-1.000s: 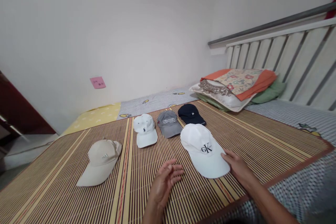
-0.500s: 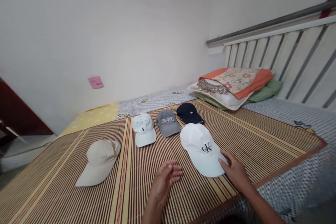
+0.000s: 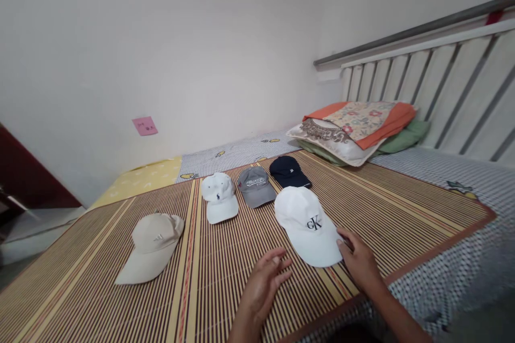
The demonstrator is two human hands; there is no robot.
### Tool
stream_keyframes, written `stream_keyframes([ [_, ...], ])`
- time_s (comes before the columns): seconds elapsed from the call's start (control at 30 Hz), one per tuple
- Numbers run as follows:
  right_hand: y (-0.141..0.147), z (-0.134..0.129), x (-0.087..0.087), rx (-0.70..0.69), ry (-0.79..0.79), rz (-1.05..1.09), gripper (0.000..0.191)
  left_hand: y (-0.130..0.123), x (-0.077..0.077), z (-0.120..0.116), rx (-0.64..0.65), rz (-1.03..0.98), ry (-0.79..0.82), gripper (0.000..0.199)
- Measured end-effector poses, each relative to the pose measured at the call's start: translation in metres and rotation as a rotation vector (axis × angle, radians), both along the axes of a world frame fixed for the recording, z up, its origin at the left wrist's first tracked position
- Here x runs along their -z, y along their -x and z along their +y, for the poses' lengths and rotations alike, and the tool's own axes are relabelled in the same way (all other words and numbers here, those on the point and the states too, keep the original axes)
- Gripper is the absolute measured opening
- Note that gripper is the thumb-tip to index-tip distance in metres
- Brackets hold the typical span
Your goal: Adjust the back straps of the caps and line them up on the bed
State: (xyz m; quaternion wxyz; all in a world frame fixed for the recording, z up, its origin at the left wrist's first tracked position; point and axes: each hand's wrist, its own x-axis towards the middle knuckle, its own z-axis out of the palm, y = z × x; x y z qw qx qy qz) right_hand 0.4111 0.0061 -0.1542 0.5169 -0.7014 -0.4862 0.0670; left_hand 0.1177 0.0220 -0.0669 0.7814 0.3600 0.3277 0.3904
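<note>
A white baseball cap with black "CK" lettering (image 3: 303,220) lies on the striped mat, its brim toward me. My right hand (image 3: 359,258) pinches the right edge of that brim between thumb and fingers. To the left of the brim, my left hand (image 3: 266,281) is held over the mat with fingers apart and nothing in it. Behind them sit a white cap with a small dark emblem (image 3: 219,198), a grey cap (image 3: 256,186) and a navy cap (image 3: 289,171). A beige cap (image 3: 153,246) rests alone farther left.
The bamboo-striped mat (image 3: 225,289) covers most of the bed. Pillows with an orange floral cover (image 3: 362,120) are stacked at the back right, beside a white slatted headboard (image 3: 434,80). A pink note (image 3: 145,126) is stuck to the wall.
My left hand has moved right, closer to the "CK" cap's brim. My right hand keeps its hold on the brim, and the caps lie as before.
</note>
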Motion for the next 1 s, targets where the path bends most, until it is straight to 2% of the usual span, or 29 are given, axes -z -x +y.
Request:
stream_keyframes([
  [0.27,-0.001,-0.001,-0.001,0.024,0.026,-0.097,0.048,-0.022,0.014,-0.011,0.050,-0.110,0.052,0.026],
  [0.63,-0.008,-0.007,-0.006,-0.019,0.130,-0.065,0.055,-0.026,0.016,-0.019,0.123,-0.099,0.034,0.040],
  [0.83,-0.014,0.002,-0.008,-0.029,0.134,-0.047,0.055,-0.033,0.019,-0.016,-0.002,-0.046,-0.023,0.046],
  [1.0,-0.020,0.023,-0.009,-0.053,0.126,-0.048,0.049,-0.037,0.020,-0.013,-0.004,-0.064,-0.009,0.048],
])
